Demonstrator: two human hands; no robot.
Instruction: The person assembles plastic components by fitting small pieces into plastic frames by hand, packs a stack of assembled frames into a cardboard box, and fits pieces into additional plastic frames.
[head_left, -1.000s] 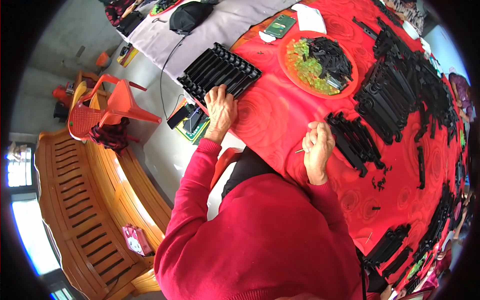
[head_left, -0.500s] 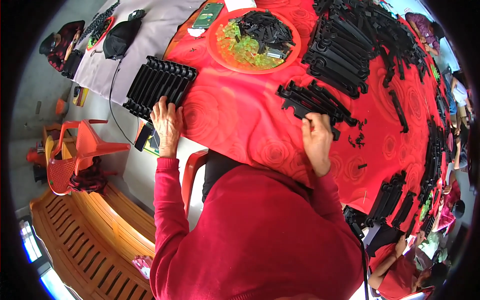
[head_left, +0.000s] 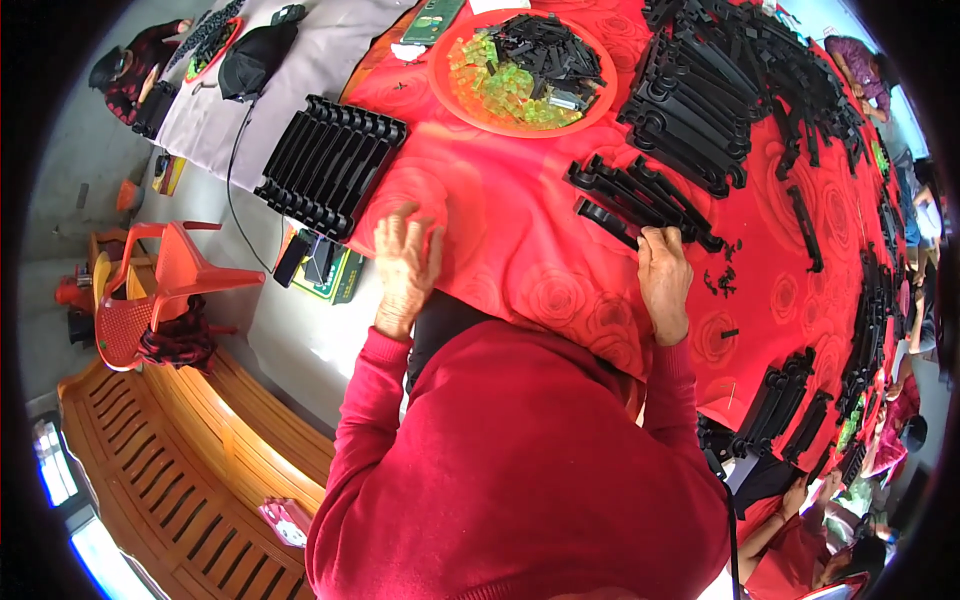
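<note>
While the left hand (head_left: 405,262) now rests flat and open on the red tablecloth (head_left: 500,230), holding nothing, it has come off the black slotted tray (head_left: 330,165), which sits just beyond it at the cloth's left edge. Right hand (head_left: 662,275) has stayed on the small cluster of black plastic strips (head_left: 640,200) mid-cloth; fingers curled on the nearest strip's end, a pinch by the look of it, though grip not fully visible. Orange plate (head_left: 450,85) with green and black bits sits at the cloth's far side, big strip pile (head_left: 720,100) to its right. Reads as: tray released, work is now on the strips.
</note>
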